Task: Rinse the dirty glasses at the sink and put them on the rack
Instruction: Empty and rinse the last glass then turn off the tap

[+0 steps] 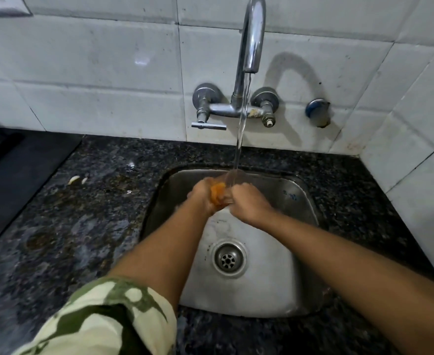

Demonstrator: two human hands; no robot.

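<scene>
A clear glass (pixel 230 178) with orange residue inside is held over the steel sink (pixel 295 201), directly under the running stream from the tap (pixel 251 34). My left hand (pixel 202 194) wraps its left side. My right hand (pixel 248 203) grips its right side. Both hands hide most of the glass; only its rim and the orange patch (pixel 218 192) show between them. Water falls into the glass's mouth. No rack is in view.
The sink drain (pixel 228 258) lies below my forearms. Dark speckled granite counter (pixel 88 213) surrounds the sink, wet in places, with small pale scraps (pixel 77 179) on the left. A black mat or hob (pixel 18 175) lies far left. White tiled walls stand behind and to the right.
</scene>
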